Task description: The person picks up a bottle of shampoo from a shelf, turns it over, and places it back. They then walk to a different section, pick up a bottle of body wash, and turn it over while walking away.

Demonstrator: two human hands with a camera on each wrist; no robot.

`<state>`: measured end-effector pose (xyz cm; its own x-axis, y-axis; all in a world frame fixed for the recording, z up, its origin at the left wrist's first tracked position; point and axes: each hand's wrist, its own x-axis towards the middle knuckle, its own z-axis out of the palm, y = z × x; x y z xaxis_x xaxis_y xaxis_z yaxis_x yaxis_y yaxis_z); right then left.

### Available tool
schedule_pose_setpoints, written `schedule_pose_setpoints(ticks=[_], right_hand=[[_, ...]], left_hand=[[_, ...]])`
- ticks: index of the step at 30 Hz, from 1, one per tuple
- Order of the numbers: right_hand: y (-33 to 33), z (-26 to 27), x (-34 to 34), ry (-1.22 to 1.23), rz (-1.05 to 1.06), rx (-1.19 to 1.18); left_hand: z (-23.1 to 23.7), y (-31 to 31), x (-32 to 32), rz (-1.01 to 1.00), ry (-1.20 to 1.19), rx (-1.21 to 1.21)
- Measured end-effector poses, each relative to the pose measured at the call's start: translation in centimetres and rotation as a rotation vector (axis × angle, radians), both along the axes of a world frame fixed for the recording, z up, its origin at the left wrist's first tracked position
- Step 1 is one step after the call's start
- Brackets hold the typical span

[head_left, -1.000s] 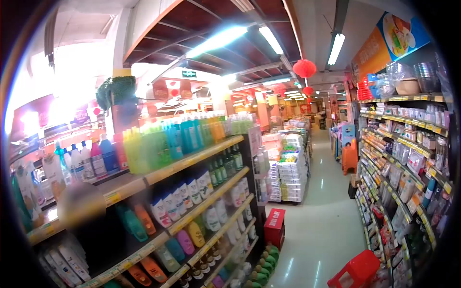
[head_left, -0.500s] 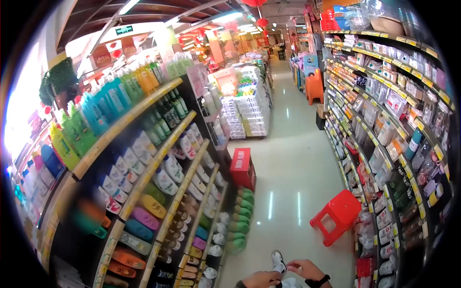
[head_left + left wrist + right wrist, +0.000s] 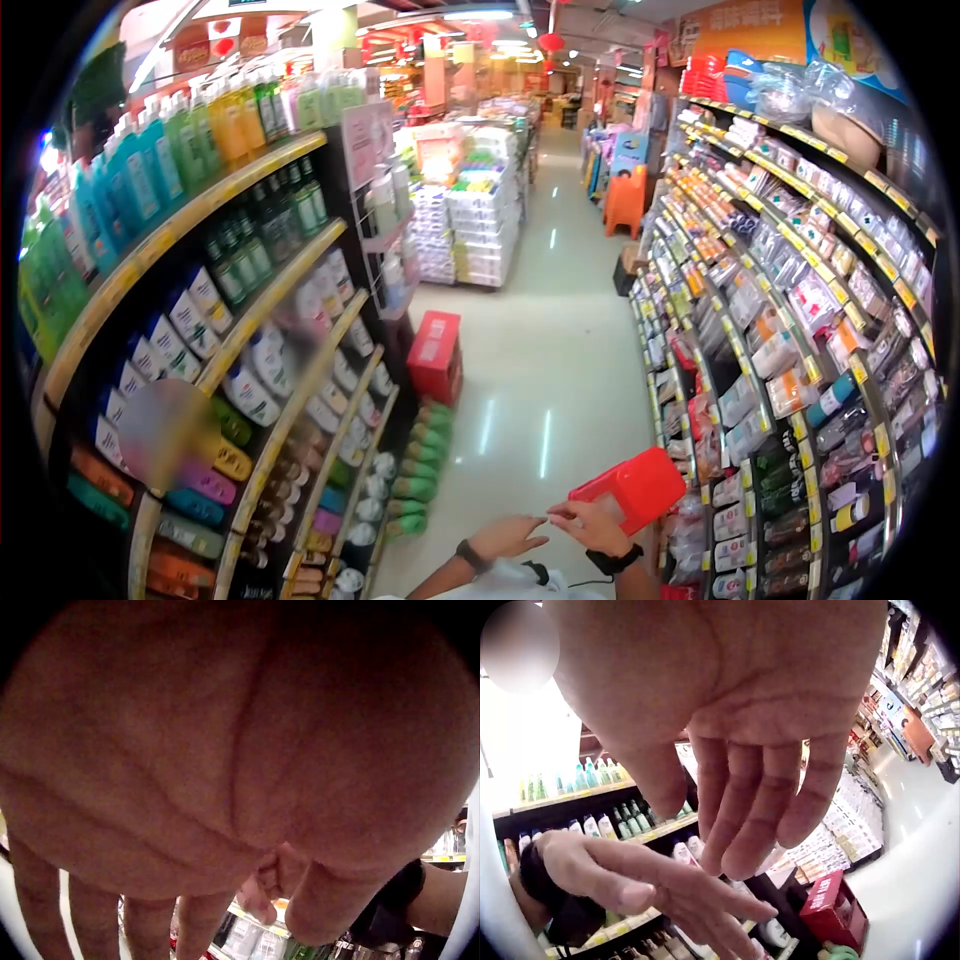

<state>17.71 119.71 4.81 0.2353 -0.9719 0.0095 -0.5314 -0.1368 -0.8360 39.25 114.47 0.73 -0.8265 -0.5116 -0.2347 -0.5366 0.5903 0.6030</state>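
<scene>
Both hands are at the lower middle of the head view, fingertips close together above the floor. The left hand (image 3: 503,538) reaches right with its fingers extended, a dark band on its wrist. Opposite it, the right hand (image 3: 592,526) has loosely bent fingers, and a black band circles that wrist. In the right wrist view the left hand (image 3: 641,881) shows straight fingers below the loosely bent fingers of the right hand (image 3: 757,772). The left palm (image 3: 225,757) fills the left wrist view, its fingers apart. Neither hand holds anything that shows.
A red stool (image 3: 640,490) stands on the floor (image 3: 520,370) just beyond the right hand. Shelves of bottles (image 3: 190,330) line the left side, and shelves of packaged goods (image 3: 780,300) the right. A red box (image 3: 435,357) sits at the left shelf's end, near green-wrapped items (image 3: 420,470).
The head view has tilted down and turned since the first frame, bringing the hands in. Over the last half second the hands have come up higher in view, the left hand's fingers straighter.
</scene>
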Motion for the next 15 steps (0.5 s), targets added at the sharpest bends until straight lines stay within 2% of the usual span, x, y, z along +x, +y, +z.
schedule_pose_setpoints(ticks=[1,2,5,11,13,15], right_hand=[[-0.5,-0.1,-0.5,0.024,-0.007,0.027],[-1.2,-0.6,-0.9,0.047,0.001,0.056],[-2.4,-2.5,-2.3,-0.045,-0.011,0.09],[-5.6,-7.2,-4.2,-0.124,-0.015,0.259],[-8.0,-8.7,-4.8,-0.082,0.082,0.256],[-10.8,-9.6,-5.1,-0.03,0.186,0.216]], left_hand=[[0.5,-1.7,-0.8,-0.021,-0.033,0.002],[0.0,-2.4,-1.1,-0.004,0.075,-0.024],[-0.7,-4.5,-2.0,-0.016,0.111,-0.004],[-1.1,-7.9,-3.1,-0.145,0.048,0.064],[-0.6,-9.5,-3.6,-0.188,-0.042,0.115],[-2.5,-11.1,-4.0,-0.173,-0.03,0.124]])
